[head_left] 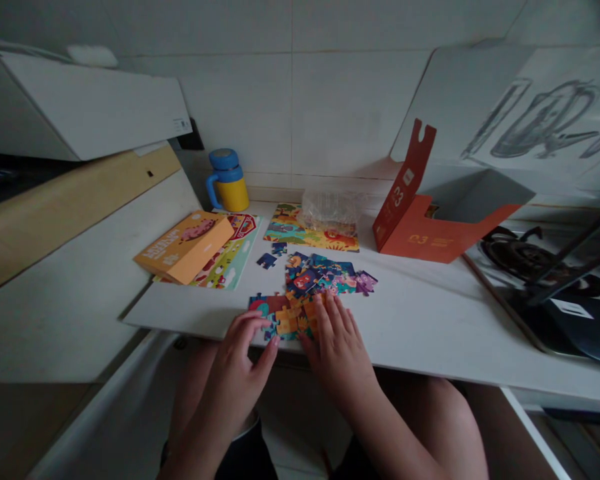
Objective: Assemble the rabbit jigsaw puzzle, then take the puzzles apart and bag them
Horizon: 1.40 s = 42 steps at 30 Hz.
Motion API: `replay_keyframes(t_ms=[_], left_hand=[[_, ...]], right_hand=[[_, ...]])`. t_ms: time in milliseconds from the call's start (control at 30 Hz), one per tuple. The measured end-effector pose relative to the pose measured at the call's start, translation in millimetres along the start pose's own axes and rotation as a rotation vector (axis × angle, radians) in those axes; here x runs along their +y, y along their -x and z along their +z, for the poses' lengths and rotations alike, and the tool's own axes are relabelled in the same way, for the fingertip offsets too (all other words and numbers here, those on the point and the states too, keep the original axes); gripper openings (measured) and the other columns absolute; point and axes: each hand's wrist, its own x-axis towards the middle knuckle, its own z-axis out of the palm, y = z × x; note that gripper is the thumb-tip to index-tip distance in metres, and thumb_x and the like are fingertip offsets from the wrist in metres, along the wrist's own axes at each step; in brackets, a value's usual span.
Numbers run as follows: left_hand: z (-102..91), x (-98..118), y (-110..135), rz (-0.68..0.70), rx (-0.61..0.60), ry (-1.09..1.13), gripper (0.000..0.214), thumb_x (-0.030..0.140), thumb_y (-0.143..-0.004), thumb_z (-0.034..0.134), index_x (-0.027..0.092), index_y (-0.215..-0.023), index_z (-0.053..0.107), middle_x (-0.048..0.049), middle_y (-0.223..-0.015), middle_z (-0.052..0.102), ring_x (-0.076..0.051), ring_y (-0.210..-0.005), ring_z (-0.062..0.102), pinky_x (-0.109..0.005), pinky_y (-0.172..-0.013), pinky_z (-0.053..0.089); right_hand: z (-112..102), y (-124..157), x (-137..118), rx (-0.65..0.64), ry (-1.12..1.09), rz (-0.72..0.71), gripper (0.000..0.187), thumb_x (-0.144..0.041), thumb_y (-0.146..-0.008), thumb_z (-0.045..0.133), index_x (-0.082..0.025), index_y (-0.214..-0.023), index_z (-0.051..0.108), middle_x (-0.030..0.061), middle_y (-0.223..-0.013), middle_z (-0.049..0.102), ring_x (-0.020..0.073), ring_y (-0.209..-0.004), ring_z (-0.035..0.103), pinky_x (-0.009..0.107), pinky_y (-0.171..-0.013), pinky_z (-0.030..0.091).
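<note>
A partly joined jigsaw puzzle point(287, 320) in orange, red and teal lies by the table's front edge. My right hand point(337, 333) rests flat over its right side, fingers stretched out and covering some of the pieces. At the left side, my left hand point(245, 350) is curved with thumb and fingers apart, its fingertips at the puzzle's edge; I see nothing held in it. Just beyond, a darker blue and purple puzzle section point(323, 275) touches or nearly touches the orange one. Two loose blue puzzle pieces lie to the left, the larger puzzle piece point(267, 261) nearer me.
Behind are a picture sheet point(285, 233), a clear plastic package point(330, 210) and a blue-yellow mug point(233, 190). An orange box point(195, 247) lies on a colourful sheet point(235, 267) at left. An open red-orange box point(430, 233) and a gas stove point(545, 287) stand right.
</note>
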Motion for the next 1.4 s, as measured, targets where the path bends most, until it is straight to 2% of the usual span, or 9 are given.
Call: replay_keyframes(t_ms=[133,233,500,700,867,1000,1167,1267,1400], left_hand=[[-4.1,-27,-8,-0.016,0.106,-0.219,0.031,0.044,-0.101,0.063,0.025,-0.126,0.068,-0.0138,-0.14,0.068,-0.034,-0.132,0.063,-0.054,-0.12,0.049],[0.6,-39,-18,0.008,0.072,-0.321,0.036,0.046,-0.1,0.062,0.02,-0.124,0.07,-0.0192,-0.138,0.068,-0.039,-0.132,0.062,-0.058,-0.117,0.05],[14.0,-31,-42,-0.058,0.085,-0.34,0.029,0.045,-0.097,0.06,0.018,-0.103,0.068,-0.0199,-0.118,0.071,-0.039,-0.116,0.067,-0.058,-0.11,0.052],[15.5,-37,-54,-0.132,0.058,-0.156,0.029,0.043,-0.094,0.063,0.02,-0.112,0.06,-0.0159,-0.115,0.073,-0.034,-0.11,0.07,-0.052,-0.102,0.056],[16.6,-19,-56,-0.182,-0.045,0.038,0.029,0.039,-0.099,0.06,0.025,-0.123,0.053,-0.009,-0.112,0.076,-0.026,-0.101,0.077,-0.04,-0.089,0.06],[20.1,-11,-59,-0.235,-0.105,0.11,0.034,0.038,-0.099,0.062,0.027,-0.13,0.051,-0.0075,-0.11,0.077,-0.024,-0.089,0.077,-0.038,-0.081,0.06],[25.8,-13,-66,-0.304,-0.087,0.383,0.048,0.041,-0.094,0.07,0.023,-0.133,0.049,-0.0087,-0.111,0.076,-0.023,-0.091,0.079,-0.039,-0.085,0.064],[28.3,-8,-70,-0.303,-0.093,0.488,0.042,0.039,-0.092,0.072,0.022,-0.126,0.054,-0.0102,-0.118,0.075,-0.022,-0.095,0.079,-0.039,-0.089,0.065],[34.2,8,-71,-0.213,-0.13,0.593,0.035,0.037,-0.094,0.071,0.022,-0.121,0.057,-0.0124,-0.128,0.072,-0.023,-0.106,0.078,-0.04,-0.096,0.064]], right_hand=[[-4,-3,4,-0.036,-0.013,-0.008,0.081,-0.048,-0.107,0.055,-0.016,-0.174,0.021,0.021,-0.172,0.039,0.038,-0.16,0.038,0.063,-0.125,0.037],[-6,-8,8,-0.063,-0.026,-0.01,0.08,-0.053,-0.107,0.053,-0.018,-0.174,0.026,0.019,-0.174,0.037,0.0392,-0.161,0.036,0.067,-0.127,0.032],[-9,-14,15,-0.101,-0.053,-0.015,0.076,-0.053,-0.106,0.056,-0.016,-0.17,0.036,0.0195,-0.172,0.04,0.0385,-0.16,0.038,0.065,-0.129,0.029],[-9,-15,12,-0.075,-0.044,0.019,0.071,-0.05,-0.107,0.054,-0.015,-0.167,0.041,0.0191,-0.17,0.044,0.038,-0.157,0.043,0.065,-0.128,0.032],[-8,-17,9,-0.062,-0.042,0.055,0.068,-0.047,-0.107,0.051,-0.015,-0.167,0.041,0.0177,-0.172,0.042,0.038,-0.159,0.039,0.067,-0.127,0.031],[-6,-16,8,-0.06,-0.042,0.067,0.067,-0.046,-0.107,0.051,-0.015,-0.166,0.042,0.0187,-0.171,0.042,0.0379,-0.16,0.037,0.068,-0.127,0.031],[-6,-15,8,-0.052,-0.015,0.062,0.061,-0.046,-0.107,0.053,-0.011,-0.158,0.054,0.02,-0.168,0.046,0.0386,-0.16,0.038,0.067,-0.127,0.032],[-6,-16,8,-0.05,-0.011,0.06,0.06,-0.045,-0.107,0.053,-0.011,-0.157,0.055,0.0203,-0.168,0.047,0.0386,-0.16,0.038,0.067,-0.127,0.031],[-6,-16,8,-0.05,-0.018,0.067,0.061,-0.044,-0.106,0.054,-0.013,-0.158,0.054,0.0199,-0.168,0.047,0.0392,-0.159,0.039,0.067,-0.126,0.032]])
